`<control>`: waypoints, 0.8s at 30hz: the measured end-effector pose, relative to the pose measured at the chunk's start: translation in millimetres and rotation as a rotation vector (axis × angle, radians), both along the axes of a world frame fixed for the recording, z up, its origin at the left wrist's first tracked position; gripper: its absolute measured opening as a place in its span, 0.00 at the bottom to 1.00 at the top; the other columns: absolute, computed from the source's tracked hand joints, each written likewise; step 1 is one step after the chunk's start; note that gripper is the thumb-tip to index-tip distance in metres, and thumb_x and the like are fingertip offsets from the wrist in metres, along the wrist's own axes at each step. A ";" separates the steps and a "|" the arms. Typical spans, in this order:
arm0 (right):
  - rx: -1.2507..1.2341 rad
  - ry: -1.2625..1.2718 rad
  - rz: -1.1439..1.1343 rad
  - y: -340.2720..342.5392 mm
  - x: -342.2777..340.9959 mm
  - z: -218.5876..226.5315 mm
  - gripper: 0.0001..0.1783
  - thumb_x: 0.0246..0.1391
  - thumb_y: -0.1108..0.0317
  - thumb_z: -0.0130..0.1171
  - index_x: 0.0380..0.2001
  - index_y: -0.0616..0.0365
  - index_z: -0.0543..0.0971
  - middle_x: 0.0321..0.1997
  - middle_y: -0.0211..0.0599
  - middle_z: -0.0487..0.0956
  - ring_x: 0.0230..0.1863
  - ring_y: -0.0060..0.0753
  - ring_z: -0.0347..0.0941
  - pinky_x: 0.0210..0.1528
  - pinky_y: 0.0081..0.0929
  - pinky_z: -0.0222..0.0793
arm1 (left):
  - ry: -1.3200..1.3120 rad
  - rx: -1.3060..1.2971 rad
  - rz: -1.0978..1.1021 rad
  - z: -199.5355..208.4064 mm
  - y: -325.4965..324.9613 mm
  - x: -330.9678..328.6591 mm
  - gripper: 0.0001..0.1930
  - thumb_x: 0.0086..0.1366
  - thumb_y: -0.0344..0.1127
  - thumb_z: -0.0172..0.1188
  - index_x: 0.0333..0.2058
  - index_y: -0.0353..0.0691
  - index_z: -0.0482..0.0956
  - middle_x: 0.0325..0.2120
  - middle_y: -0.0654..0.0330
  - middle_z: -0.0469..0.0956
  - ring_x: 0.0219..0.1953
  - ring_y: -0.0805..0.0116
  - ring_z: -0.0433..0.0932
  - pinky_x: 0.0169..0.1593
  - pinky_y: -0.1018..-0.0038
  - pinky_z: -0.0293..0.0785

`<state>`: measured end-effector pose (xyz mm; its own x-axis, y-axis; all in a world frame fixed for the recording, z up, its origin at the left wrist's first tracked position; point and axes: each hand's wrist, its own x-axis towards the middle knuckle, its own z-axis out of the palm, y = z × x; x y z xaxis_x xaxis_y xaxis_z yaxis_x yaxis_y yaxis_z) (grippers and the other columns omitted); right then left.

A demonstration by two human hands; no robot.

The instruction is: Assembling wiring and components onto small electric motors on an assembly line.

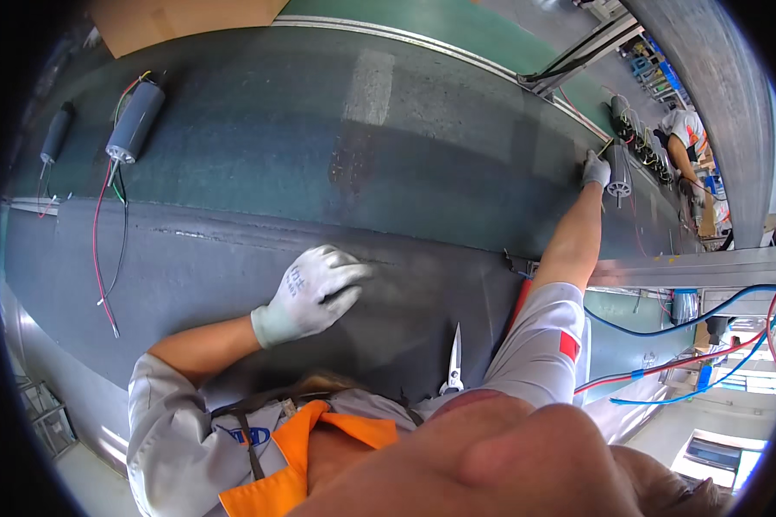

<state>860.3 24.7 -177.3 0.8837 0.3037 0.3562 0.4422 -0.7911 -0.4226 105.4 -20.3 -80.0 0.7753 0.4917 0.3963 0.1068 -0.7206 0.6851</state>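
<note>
My left hand (pixel 315 291), in a white glove, hovers over the dark worktop with its fingers slightly curled and apart, holding nothing. Far to the right, my gloved right hand (pixel 595 170) is stretched out to a grey cylindrical motor (pixel 618 175) and closed against its left side. The fingertips are partly hidden there, beside a thin yellowish wire. A pair of scissors (pixel 453 366) lies near my body, blades pointing away. At the left, another grey motor (pixel 135 123) with red and black leads rests on the green belt, a further motor (pixel 57 133) beyond it.
A cardboard box (pixel 181 21) stands at the far left edge. Several dark motors (pixel 638 138) line the belt at the right, where a co-worker (pixel 688 142) is at work. A metal post (pixel 724 103) and blue and red hoses (pixel 698 314) flank my right arm.
</note>
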 end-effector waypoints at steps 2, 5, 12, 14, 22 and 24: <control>-0.277 -0.078 0.019 -20.7 31.9 0.6 0.23 0.58 0.51 0.55 0.38 0.60 0.86 0.43 0.52 0.85 0.46 0.56 0.82 0.49 0.43 0.77 | -0.014 0.010 -0.095 -0.4 4.8 11.2 0.18 0.54 0.28 0.66 0.46 0.39 0.80 0.37 0.55 0.79 0.41 0.54 0.78 0.49 0.61 0.73; -0.107 0.128 -0.078 25.3 -16.8 -26.2 0.17 0.61 0.61 0.49 0.39 0.51 0.87 0.42 0.44 0.86 0.46 0.44 0.84 0.44 0.39 0.80 | -0.031 0.023 -0.047 -4.5 0.3 10.7 0.18 0.54 0.29 0.67 0.45 0.40 0.80 0.38 0.55 0.79 0.42 0.53 0.77 0.49 0.60 0.73; -0.259 -0.334 0.625 27.9 -300.2 29.8 0.11 0.55 0.65 0.56 0.22 0.52 0.83 0.18 0.33 0.78 0.18 0.34 0.72 0.25 0.35 0.70 | 0.002 0.035 -0.091 -24.1 6.5 18.1 0.15 0.59 0.35 0.65 0.45 0.42 0.80 0.39 0.54 0.79 0.43 0.52 0.77 0.51 0.58 0.73; 0.703 0.793 0.347 -5.2 -382.1 68.6 0.10 0.54 0.70 0.57 0.20 0.55 0.79 0.16 0.32 0.75 0.14 0.30 0.70 0.19 0.32 0.66 | -0.063 0.023 -0.047 -25.1 5.4 19.1 0.15 0.60 0.36 0.64 0.45 0.41 0.80 0.39 0.53 0.79 0.43 0.51 0.77 0.51 0.58 0.73; 0.608 0.924 0.622 -168.1 -603.4 147.5 0.07 0.59 0.69 0.62 0.35 0.62 0.81 0.28 0.29 0.79 0.23 0.20 0.70 0.23 0.20 0.64 | -0.285 -0.246 0.018 -32.5 10.6 32.7 0.18 0.63 0.34 0.62 0.52 0.40 0.79 0.48 0.48 0.78 0.55 0.48 0.74 0.62 0.61 0.68; 0.488 0.985 0.629 -219.7 -659.8 181.2 0.12 0.62 0.65 0.60 0.37 0.64 0.80 0.26 0.27 0.75 0.23 0.18 0.68 0.24 0.20 0.63 | -0.282 -0.236 0.171 -33.9 18.2 28.4 0.24 0.62 0.33 0.62 0.58 0.42 0.74 0.54 0.48 0.73 0.59 0.48 0.71 0.63 0.60 0.67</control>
